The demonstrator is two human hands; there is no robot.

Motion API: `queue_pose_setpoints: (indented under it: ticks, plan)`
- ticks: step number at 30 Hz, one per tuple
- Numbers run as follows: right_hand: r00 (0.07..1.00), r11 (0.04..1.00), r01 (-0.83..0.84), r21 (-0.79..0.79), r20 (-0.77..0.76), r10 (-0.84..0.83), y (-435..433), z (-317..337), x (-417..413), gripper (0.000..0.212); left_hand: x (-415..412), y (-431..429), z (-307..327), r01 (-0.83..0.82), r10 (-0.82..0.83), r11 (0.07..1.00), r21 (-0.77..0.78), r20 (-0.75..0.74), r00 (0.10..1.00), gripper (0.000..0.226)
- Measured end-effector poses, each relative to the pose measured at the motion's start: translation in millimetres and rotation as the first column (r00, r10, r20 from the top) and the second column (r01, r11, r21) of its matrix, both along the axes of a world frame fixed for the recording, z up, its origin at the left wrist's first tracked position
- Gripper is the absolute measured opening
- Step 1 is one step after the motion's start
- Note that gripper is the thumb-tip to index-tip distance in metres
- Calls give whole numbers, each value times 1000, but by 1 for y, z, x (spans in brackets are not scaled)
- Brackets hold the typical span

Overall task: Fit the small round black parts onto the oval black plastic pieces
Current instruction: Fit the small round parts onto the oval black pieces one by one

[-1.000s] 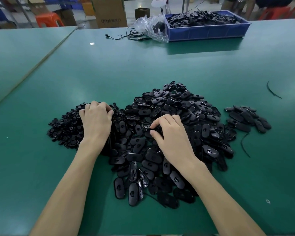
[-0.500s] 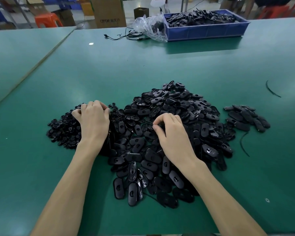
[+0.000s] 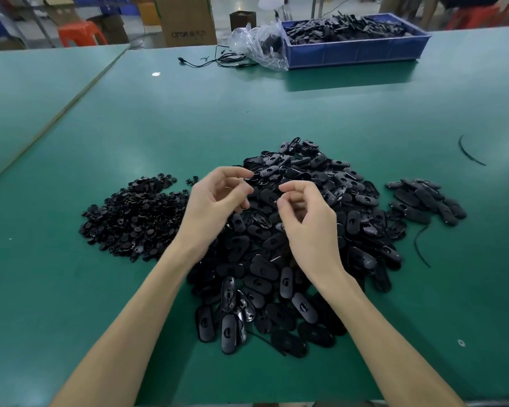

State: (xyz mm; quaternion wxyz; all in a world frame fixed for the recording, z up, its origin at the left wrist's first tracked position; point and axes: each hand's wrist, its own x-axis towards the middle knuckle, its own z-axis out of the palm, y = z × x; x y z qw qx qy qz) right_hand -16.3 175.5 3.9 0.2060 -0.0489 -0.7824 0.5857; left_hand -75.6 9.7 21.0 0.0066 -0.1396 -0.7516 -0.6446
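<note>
Only one piece of lettering to report, and barely legible. Sits far beyond the left hand (image 3: 215,201) and the right hand (image 3: 309,218), past the far edge of the green table (image 3: 159,127), a little to the left-hand side, on the front face of a brown cardboard box (image 3: 185,13). Printed low on that face in dark ink as a single short line. Reads roughly as "OTOR", with the first and last letters doubtful. Followed by two or three smaller characters, too blurred to make out.
</note>
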Motion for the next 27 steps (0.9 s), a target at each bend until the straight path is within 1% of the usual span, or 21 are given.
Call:
queue_pose_setpoints:
  ticks: [3, 6, 10, 15, 20, 27]
  plan:
    - [1000, 999, 20, -41, 10, -19, 2, 2, 1, 18, 3, 5, -4, 48, -48, 999, -14, -2, 999, 15]
    - [1000, 997, 25, -76, 21, -23, 4, 3, 1, 22, 4, 6, -5, 37, -37, 999, 5, 9, 999, 15]
    - [1000, 996, 26, -88, 15, -24, 3, 5, 2, 23, 5, 7, -6, 20, -22, 997, 68, 28, 999, 26]
    - [1000, 995, 30, -99, 2, -30, 4, 4, 1, 23, 4, 6, -7, 39, -43, 994, 102, 44, 998, 11]
    - [1000, 994, 27, -110, -6, -28, 4, 3, 0, 22, 4, 7, -8, 38, -46, 992, 120, 71, 996, 12]
    - [1000, 992, 16, -128, -14, -18, 3, 4, 1, 25, 5, 7, -7, 39, -47, 991, 125, 64, 997, 17]
